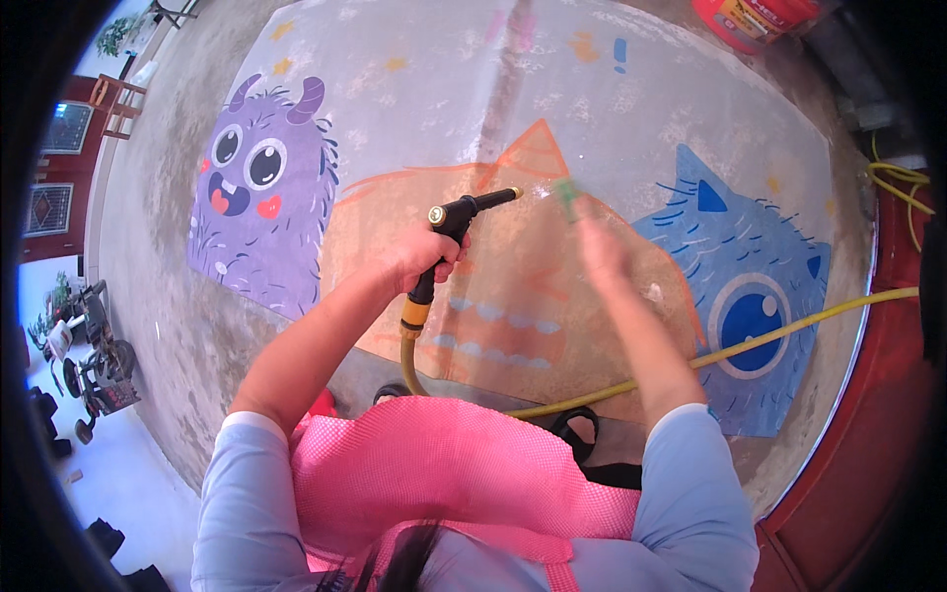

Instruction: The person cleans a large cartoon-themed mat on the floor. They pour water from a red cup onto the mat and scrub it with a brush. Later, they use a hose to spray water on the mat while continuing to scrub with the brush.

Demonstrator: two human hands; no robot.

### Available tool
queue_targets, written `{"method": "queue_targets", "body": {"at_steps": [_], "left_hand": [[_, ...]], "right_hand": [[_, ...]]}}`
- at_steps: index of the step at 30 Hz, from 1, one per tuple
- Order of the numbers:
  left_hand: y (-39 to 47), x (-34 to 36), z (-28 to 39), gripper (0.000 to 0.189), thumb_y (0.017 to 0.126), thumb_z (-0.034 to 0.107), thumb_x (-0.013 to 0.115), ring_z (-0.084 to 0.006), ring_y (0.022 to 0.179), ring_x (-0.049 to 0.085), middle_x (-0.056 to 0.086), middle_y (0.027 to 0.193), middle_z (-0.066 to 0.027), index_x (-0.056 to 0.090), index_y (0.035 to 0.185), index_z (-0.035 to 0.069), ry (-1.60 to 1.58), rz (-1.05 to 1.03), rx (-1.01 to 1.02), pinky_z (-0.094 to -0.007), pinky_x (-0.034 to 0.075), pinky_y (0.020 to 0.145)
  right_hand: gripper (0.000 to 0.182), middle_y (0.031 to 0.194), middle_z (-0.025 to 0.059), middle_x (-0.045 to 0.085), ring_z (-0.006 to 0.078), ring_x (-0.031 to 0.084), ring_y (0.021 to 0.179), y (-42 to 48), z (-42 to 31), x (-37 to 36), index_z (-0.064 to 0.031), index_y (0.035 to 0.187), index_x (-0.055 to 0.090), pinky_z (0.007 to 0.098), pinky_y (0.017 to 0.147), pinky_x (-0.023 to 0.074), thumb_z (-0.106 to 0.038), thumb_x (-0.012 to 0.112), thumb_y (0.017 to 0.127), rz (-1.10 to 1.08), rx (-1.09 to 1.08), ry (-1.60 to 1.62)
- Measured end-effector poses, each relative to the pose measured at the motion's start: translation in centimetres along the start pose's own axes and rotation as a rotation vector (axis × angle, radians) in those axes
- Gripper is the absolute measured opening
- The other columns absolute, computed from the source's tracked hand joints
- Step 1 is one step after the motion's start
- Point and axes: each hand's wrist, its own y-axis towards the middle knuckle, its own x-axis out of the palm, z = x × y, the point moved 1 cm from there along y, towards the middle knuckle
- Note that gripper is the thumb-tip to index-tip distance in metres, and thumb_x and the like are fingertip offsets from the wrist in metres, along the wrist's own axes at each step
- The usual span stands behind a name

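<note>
My left hand [431, 255] grips a black hose spray gun [462, 212] with a brass tip, which points right. From the gun's yellow-ringed base, a yellow hose [614, 390] curves down and runs off to the right, passing under my right forearm. In my right hand [605, 248] is a green object [567, 194], too blurred to name surely. It is over a large mat [444, 96] with printed cartoon monsters. Beside the green object a whitish patch [542, 190], perhaps water or foam, shows on the orange monster [510, 244].
A red bucket [755, 22] stands at the far right corner, with coiled yellow hose [899, 177] below it at the right. At left are a wooden chair [117, 103] and a parked motorbike or scooter [103, 362]. My sandalled feet are at the mat's near edge.
</note>
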Motion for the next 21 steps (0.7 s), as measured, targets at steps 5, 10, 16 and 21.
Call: {"method": "queue_targets", "body": {"at_steps": [5, 10, 16, 21], "left_hand": [[-0.2, 0.7, 0.2, 0.024, 0.063, -0.006, 0.047, -0.0104, 0.044, 0.04, 0.048, 0.068, -0.0043, 0.052, 0.085, 0.003, 0.0, 0.008, 0.01, -0.0242, 0.031, 0.04], [0.5, 1.1, 0.8, 0.028, 0.06, -0.006, 0.046, -0.0101, 0.045, 0.039, 0.047, 0.07, -0.0044, 0.052, 0.086, 0.003, 0.023, 0.003, 0.018, -0.0235, 0.031, 0.04], [0.2, 1.2, 1.3, 0.026, 0.059, -0.006, 0.047, -0.01, 0.044, 0.038, 0.046, 0.069, -0.0036, 0.051, 0.083, 0.003, 0.024, -0.001, 0.039, -0.0235, 0.031, 0.04], [0.2, 1.0, 1.4, 0.026, 0.058, -0.006, 0.047, -0.0095, 0.044, 0.037, 0.046, 0.068, -0.0032, 0.05, 0.082, 0.004, 0.014, 0.02, 0.038, -0.0232, 0.031, 0.039]], "right_hand": [[0.043, 0.093, 0.0192, 0.061, 0.0349, 0.062, 0.088, 1.3, -1.3, -2.6, -0.0215, 0.139, 0.035, 0.0422, 0.076, 0.0488, -0.024, 0.037, 0.096, -0.121, -0.164, -0.285], [0.044, 0.088, 0.0203, 0.061, 0.0369, 0.062, 0.077, 5.7, 7.6, -1.6, -0.0261, 0.139, 0.035, 0.0468, 0.065, 0.0509, -0.022, 0.038, 0.095, 0.303, 0.43, 0.164], [0.042, 0.09, 0.0214, 0.061, 0.0364, 0.063, 0.08, 7.3, 1.3, -0.7, -0.0275, 0.137, 0.038, 0.0482, 0.07, 0.0502, -0.021, 0.036, 0.095, 0.04, 0.038, -0.073], [0.036, 0.085, 0.0208, 0.061, 0.0357, 0.062, 0.08, 10.4, 3.8, -2.4, -0.0237, 0.129, 0.049, 0.0454, 0.071, 0.049, -0.026, 0.037, 0.096, 0.114, 0.409, 0.308]]}}
